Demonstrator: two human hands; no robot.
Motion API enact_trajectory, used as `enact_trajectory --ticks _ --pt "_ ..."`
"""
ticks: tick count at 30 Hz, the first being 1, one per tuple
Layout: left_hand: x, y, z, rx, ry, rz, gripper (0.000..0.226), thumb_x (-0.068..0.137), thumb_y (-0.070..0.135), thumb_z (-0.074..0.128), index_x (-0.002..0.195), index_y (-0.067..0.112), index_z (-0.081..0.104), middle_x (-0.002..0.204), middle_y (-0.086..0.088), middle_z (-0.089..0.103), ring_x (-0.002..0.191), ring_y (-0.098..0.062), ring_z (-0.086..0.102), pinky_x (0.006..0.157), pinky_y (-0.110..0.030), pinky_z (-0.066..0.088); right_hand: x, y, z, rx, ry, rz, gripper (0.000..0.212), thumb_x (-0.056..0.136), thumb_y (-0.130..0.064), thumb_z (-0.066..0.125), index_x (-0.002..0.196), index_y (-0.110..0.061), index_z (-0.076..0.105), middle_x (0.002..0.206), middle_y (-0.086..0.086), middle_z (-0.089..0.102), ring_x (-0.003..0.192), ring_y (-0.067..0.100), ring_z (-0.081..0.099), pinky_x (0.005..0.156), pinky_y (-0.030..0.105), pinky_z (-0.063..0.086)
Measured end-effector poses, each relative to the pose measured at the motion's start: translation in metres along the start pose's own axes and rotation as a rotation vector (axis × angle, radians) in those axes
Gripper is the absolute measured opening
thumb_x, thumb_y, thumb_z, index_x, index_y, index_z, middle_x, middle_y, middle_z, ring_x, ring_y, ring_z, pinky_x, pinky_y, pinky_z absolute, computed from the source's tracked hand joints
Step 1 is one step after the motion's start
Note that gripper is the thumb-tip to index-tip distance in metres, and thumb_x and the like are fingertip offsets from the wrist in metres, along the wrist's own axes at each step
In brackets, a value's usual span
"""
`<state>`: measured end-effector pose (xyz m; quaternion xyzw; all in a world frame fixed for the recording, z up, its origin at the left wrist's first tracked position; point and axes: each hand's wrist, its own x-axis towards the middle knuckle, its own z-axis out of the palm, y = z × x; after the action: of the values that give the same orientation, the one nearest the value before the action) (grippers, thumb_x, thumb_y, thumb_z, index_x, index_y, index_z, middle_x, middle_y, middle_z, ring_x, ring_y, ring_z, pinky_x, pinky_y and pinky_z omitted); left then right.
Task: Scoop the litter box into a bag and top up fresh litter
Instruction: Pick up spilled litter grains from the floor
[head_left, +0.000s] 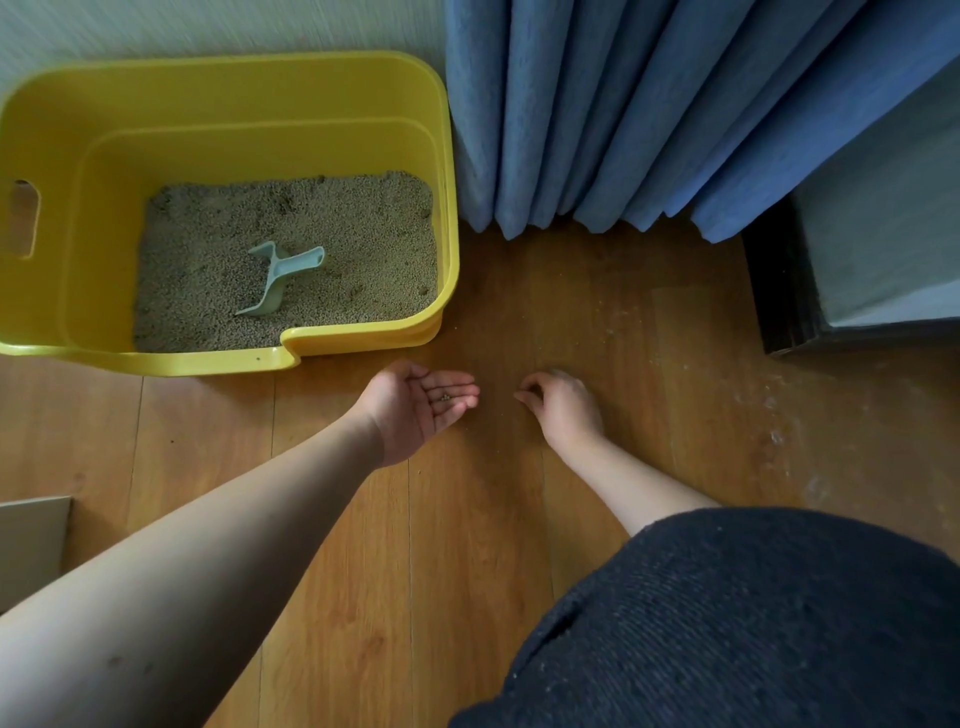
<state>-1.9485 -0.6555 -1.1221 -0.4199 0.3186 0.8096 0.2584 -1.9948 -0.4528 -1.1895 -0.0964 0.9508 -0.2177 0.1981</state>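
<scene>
A yellow litter box (363, 88) stands on the wooden floor at the upper left, against the wall. Tan litter (363, 260) covers its bottom, and a pale green scoop (278, 280) lies on the litter, handle toward the right. In front of the box my left hand (415, 410) is held palm up, cupped, with a few litter grains (445, 397) resting on the fingers. To its right my right hand (563, 405) is palm down on the floor, its fingertips pinched together at the boards. No bag is in view.
Blue curtains (623, 114) hang to the floor right of the box. A dark cabinet (857, 249) stands at the far right. Dust and stray grains speckle the floor (727, 389) on the right. A flat grey board (31, 545) lies at the left edge.
</scene>
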Motion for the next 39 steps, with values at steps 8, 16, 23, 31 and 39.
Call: enact_trajectory --ticks 8,16,23,31,39 --pt "0.007 -0.003 0.010 0.029 -0.028 -0.013 0.061 0.097 0.020 0.022 0.083 -0.005 0.077 0.094 -0.022 0.073 0.082 -0.026 0.073 0.077 -0.028 0.057 0.002 -0.006 -0.027 1.211 -0.178 0.428 0.035 0.093 -0.029 0.059 0.123 -0.012 0.055 0.086 -0.008 0.056 0.079 0.006 0.053 0.071 0.022 0.043" --pt "0.014 -0.012 0.032 0.041 -0.042 -0.056 0.052 0.097 0.021 0.022 0.102 -0.007 0.066 0.096 -0.022 0.073 0.086 -0.027 0.072 0.081 -0.029 0.055 -0.024 0.017 -0.068 2.051 -0.470 0.471 0.026 0.100 -0.030 0.044 0.082 -0.014 0.052 0.064 -0.003 0.032 0.055 0.007 0.032 0.050 0.020 0.031" --pt "0.016 -0.023 0.061 0.062 -0.098 -0.079 0.051 0.096 0.021 0.024 0.100 -0.007 0.067 0.095 -0.021 0.073 0.084 -0.026 0.073 0.076 -0.029 0.057 -0.047 0.030 -0.073 1.889 -0.511 0.547 0.030 0.097 -0.022 0.036 0.069 -0.015 0.043 0.060 -0.003 0.028 0.051 0.009 0.027 0.050 0.023 0.024" --pt "0.016 -0.025 0.065 0.098 -0.103 -0.080 0.052 0.097 0.021 0.023 0.101 -0.006 0.067 0.098 -0.021 0.072 0.087 -0.026 0.072 0.076 -0.029 0.057 -0.058 0.049 -0.071 1.614 -0.427 0.466 0.038 0.097 -0.019 0.030 0.061 -0.013 0.039 0.059 0.002 0.030 0.052 0.013 0.029 0.049 0.025 0.028" --pt "0.017 -0.027 0.065 0.103 -0.093 -0.075 0.052 0.096 0.020 0.023 0.101 -0.007 0.067 0.098 -0.022 0.072 0.087 -0.027 0.072 0.079 -0.030 0.056 -0.061 0.081 -0.069 1.507 0.091 0.724 0.044 0.100 -0.038 0.043 0.064 -0.013 0.051 0.055 -0.001 0.038 0.045 0.011 0.028 0.045 0.025 0.022"
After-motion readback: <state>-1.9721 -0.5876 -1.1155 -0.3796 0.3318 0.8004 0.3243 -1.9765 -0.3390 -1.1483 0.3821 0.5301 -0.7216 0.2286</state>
